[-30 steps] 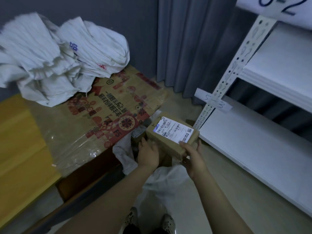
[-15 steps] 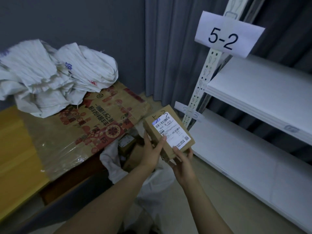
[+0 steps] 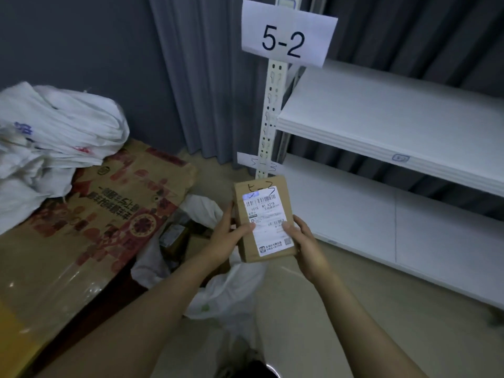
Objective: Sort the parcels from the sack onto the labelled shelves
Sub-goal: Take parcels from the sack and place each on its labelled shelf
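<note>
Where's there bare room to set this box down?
Both shelf boards are bare: the upper shelf right of the 5-2 label, and the lower shelf beneath it. The floor strip before the lower shelf is free. Left is crowded: heaped sacks on the printed carton, open sack below the box.

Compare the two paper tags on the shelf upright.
The upper tag is large, with bold dark "5-2"; the lower tag is small, its marking thin and faint. The upper tag sits above the upper shelf; the lower tag sits level with the lower shelf. Both are white paper on the same upright.
</note>
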